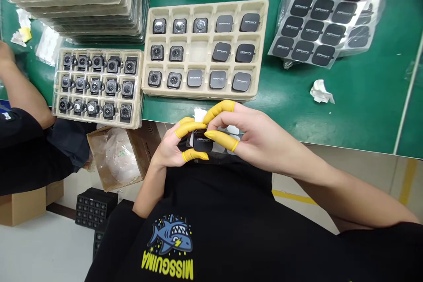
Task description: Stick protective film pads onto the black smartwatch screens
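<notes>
Pressing step, as judged: the dark HiFuture square (202, 144) sits between both hands at the near edge of the bench (297, 101), its face apparently being lined up or pressed.
Left fingers (190, 128): partly curled, holding the square from its far and near sides.
Right fingers (223, 140): bent close together at its right side; whether they grip it, I cannot tell.
Next move: likely calls for a light, even touch.
Larger tray (198, 93): near rim just beyond the fingers; middle-row pocket bare.
Open room: rightward bench.
</notes>
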Motion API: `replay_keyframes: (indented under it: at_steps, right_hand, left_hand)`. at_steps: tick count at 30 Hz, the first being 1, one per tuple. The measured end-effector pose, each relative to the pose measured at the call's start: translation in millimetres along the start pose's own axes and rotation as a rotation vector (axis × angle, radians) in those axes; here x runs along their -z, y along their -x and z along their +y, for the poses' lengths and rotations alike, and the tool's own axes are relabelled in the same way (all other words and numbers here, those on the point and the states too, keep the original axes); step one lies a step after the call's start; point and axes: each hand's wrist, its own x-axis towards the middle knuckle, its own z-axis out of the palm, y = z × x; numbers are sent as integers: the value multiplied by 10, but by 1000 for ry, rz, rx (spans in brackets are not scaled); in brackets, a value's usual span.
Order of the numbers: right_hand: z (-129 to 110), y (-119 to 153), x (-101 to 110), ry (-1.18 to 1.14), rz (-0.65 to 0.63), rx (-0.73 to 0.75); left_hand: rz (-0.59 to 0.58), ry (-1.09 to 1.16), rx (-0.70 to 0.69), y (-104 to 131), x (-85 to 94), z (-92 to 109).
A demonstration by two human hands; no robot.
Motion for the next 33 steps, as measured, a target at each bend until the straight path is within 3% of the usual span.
replay_keyframes:
  at_steps: [5, 9, 16, 26, 30, 33]
  right_hand:
    - [-8, 108, -98, 203, 99, 111]
    - [-5, 171, -135, 218, 104, 62]
    - [4, 64, -151, 33, -70, -175]
    - [89, 9, -211, -234, -64, -248]
    - [92, -25, -292, -266, -59, -267]
    - [88, -60, -348, -233, -60, -209]
  left_hand:
    - [29, 7, -26, -17, -18, 39]
    - [47, -32, -6, -26, -25, 55]
    - [6, -57, -66, -42, -89, 56]
    - [60, -5, -14, 45, -54, 25]
    - [43, -240, -4, 59, -58, 84]
    - [107, -416, 29, 149, -36, 105]
